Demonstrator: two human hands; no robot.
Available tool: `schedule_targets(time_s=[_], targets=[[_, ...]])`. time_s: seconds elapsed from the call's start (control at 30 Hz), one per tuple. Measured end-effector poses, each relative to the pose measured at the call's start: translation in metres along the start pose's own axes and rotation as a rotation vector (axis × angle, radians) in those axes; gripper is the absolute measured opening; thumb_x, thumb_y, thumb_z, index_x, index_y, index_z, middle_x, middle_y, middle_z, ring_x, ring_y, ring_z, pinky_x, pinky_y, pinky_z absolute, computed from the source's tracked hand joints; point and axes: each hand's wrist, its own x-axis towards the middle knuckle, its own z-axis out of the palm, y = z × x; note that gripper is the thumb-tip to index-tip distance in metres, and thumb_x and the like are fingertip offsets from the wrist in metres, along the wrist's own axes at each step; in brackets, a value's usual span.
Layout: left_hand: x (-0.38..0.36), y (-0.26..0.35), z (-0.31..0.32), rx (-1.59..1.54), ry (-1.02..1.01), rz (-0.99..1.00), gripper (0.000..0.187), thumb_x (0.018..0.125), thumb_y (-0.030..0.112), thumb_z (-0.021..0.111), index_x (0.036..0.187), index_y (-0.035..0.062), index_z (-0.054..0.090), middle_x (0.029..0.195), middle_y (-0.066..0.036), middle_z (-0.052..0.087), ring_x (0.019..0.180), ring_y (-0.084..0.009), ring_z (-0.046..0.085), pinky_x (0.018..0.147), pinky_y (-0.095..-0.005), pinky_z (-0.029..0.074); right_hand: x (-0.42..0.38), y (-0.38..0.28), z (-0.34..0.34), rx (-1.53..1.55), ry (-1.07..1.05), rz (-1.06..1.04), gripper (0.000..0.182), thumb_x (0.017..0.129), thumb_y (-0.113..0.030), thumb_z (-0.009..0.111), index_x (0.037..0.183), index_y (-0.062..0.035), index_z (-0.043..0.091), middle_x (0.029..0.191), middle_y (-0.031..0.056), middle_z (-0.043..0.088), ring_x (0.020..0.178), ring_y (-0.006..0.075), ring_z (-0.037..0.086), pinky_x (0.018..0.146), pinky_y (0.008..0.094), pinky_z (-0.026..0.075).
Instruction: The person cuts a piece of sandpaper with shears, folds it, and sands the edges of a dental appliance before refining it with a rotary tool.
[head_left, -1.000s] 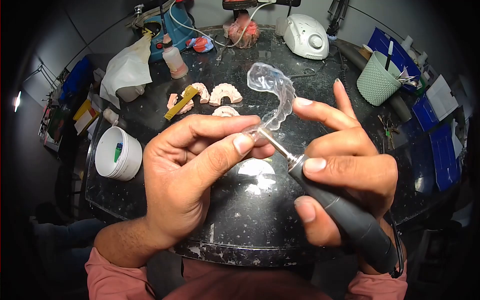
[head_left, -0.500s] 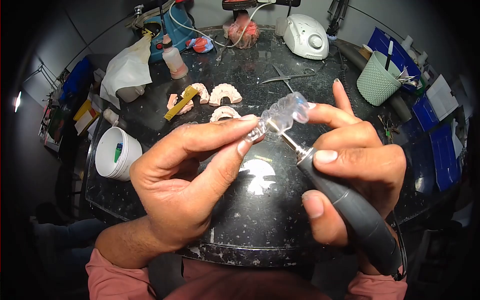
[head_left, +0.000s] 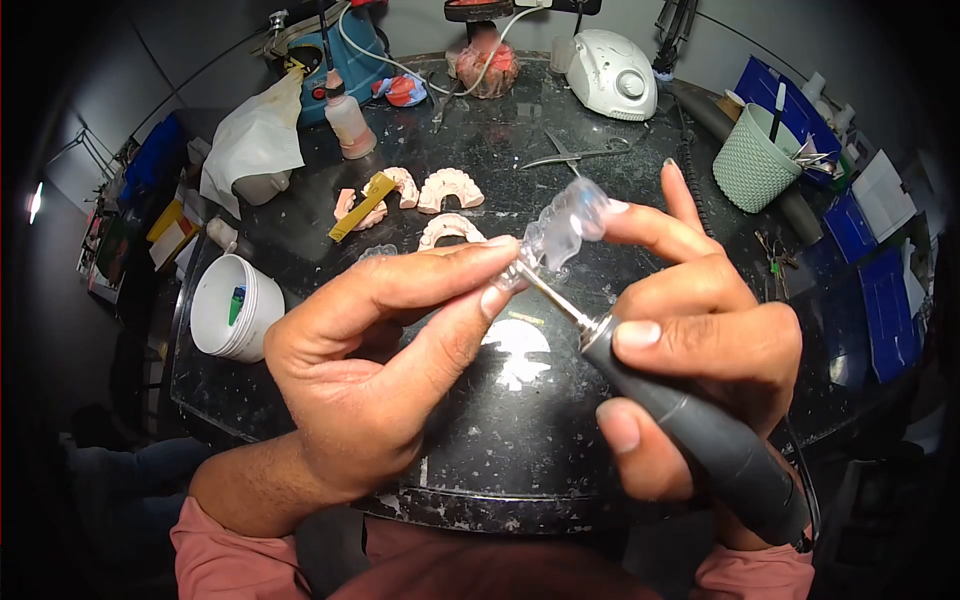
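My left hand (head_left: 375, 350) pinches one end of a clear dental aligner (head_left: 562, 232) between thumb and index finger. The other end of the aligner rises to the right, where a fingertip of my right hand (head_left: 700, 330) is at its edge. That hand is closed round a black rotary handpiece (head_left: 700, 430), with a cable at its lower end. The thin metal bit of the handpiece points up and left and meets the aligner close to my left fingertips. Behind the hands, pink dental models (head_left: 450, 190) lie on the black table (head_left: 480, 440).
A white tub (head_left: 235, 310) stands at the left. Scissors (head_left: 575, 155), a pink bottle (head_left: 350, 125) and a white control unit (head_left: 612, 75) are farther back. At the right stands a green cup (head_left: 757, 160) of tools. A yellow strip (head_left: 362, 207) lies on the models.
The handpiece and my right hand have moved slightly left and down. Its bit is now nearer my left fingertips, and the aligner has shifted and tilted a little.
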Motion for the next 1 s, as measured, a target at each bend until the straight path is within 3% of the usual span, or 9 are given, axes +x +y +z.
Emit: schedule_targets(time_s=[0.13, 0.3, 0.73, 0.9, 0.97, 1.0], targets=[[0.002, 0.004, 0.005, -0.192, 0.004, -0.064, 0.019, 0.088, -0.006, 0.06, 0.107, -0.0048, 0.063, 0.104, -0.02, 0.068, 0.096, -0.0271, 0.068, 0.09, -0.0382, 0.054, 0.002, -0.003, -0.002, -0.008, -0.038, 0.006, 0.04, 0.082, -0.03, 0.073, 0.106, -0.0116, 0.047, 0.09, 0.0108, 0.059, 0.115, 0.0457, 0.057, 0.111, 0.0672, 0.016], [0.003, 0.005, 0.006, -0.451, 0.016, -0.29, 0.023, 0.09, -0.001, 0.059, 0.112, -0.004, 0.061, 0.102, -0.022, 0.068, 0.094, -0.0284, 0.069, 0.088, -0.0386, 0.055, 0.003, -0.007, -0.002, -0.042, -0.075, 0.02, 0.038, 0.084, -0.026, 0.071, 0.108, -0.0116, 0.045, 0.091, 0.0104, 0.057, 0.115, 0.0502, 0.055, 0.109, 0.0702, 0.017], [0.003, 0.007, 0.005, -0.537, -0.006, -0.392, 0.024, 0.089, -0.002, 0.058, 0.113, -0.0022, 0.062, 0.104, -0.024, 0.067, 0.096, -0.029, 0.069, 0.088, -0.0382, 0.056, 0.0, -0.002, 0.008, -0.043, -0.007, -0.065, 0.038, 0.083, -0.023, 0.069, 0.109, -0.0114, 0.043, 0.089, 0.011, 0.052, 0.109, 0.0503, 0.059, 0.106, 0.0718, 0.02], [0.003, 0.004, 0.004, -0.562, -0.01, -0.4, 0.023, 0.089, 0.0, 0.059, 0.113, -0.002, 0.062, 0.103, -0.022, 0.068, 0.096, -0.0277, 0.069, 0.089, -0.0389, 0.056, -0.001, -0.001, 0.004, -0.051, -0.048, -0.086, 0.04, 0.082, -0.027, 0.072, 0.108, -0.0127, 0.045, 0.089, 0.0105, 0.056, 0.109, 0.0495, 0.059, 0.107, 0.071, 0.019], [0.004, 0.007, 0.006, -0.571, 0.008, -0.429, 0.023, 0.09, 0.001, 0.059, 0.112, -0.0018, 0.062, 0.102, -0.022, 0.068, 0.095, -0.0274, 0.069, 0.089, -0.0387, 0.056, 0.0, -0.002, 0.005, -0.059, -0.017, -0.024, 0.044, 0.081, -0.031, 0.073, 0.11, -0.0127, 0.046, 0.088, 0.0105, 0.058, 0.109, 0.0504, 0.059, 0.107, 0.0697, 0.02], [0.004, 0.008, 0.007, -0.581, 0.025, -0.456, 0.022, 0.09, 0.002, 0.06, 0.112, -0.0016, 0.062, 0.101, -0.021, 0.068, 0.093, -0.027, 0.069, 0.088, -0.0386, 0.056, -0.001, 0.008, 0.0, 0.072, -0.012, -0.065, 0.052, 0.081, -0.041, 0.074, 0.113, -0.0118, 0.044, 0.09, 0.0117, 0.061, 0.109, 0.0483, 0.059, 0.108, 0.067, 0.022]])
